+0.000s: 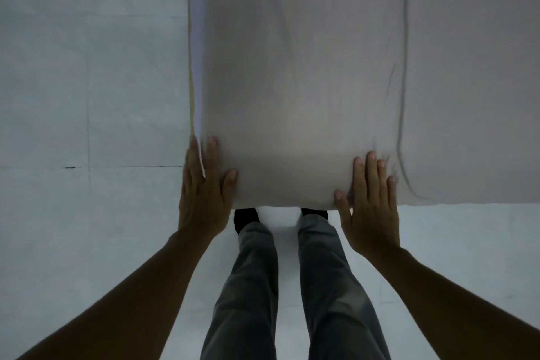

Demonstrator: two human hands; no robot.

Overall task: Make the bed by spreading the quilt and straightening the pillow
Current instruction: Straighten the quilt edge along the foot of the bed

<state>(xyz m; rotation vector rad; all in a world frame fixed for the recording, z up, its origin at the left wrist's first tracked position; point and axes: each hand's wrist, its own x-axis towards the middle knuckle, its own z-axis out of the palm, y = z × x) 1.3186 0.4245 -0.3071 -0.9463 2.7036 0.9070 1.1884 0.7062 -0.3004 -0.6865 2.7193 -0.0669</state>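
A pale grey pillow (298, 90) lies lengthwise at the bed's left end, its near edge at the bed's front edge. My left hand (201, 187) presses flat on the pillow's near left corner, fingers spread, some of them over the bed's side. My right hand (371, 202) lies flat on the pillow's near right corner, fingers apart. Neither hand grips anything. To the right of the pillow the bed (473, 82) is covered in the same pale cloth, with a long fold line beside the pillow; whether this cloth is the quilt or a sheet I cannot tell.
A pale tiled floor (87, 96) spreads to the left of the bed and below its front edge. My legs in grey trousers (292, 286) stand against the bed's front, feet partly under it. A thin yellowish strip (191, 82) runs along the bed's left side.
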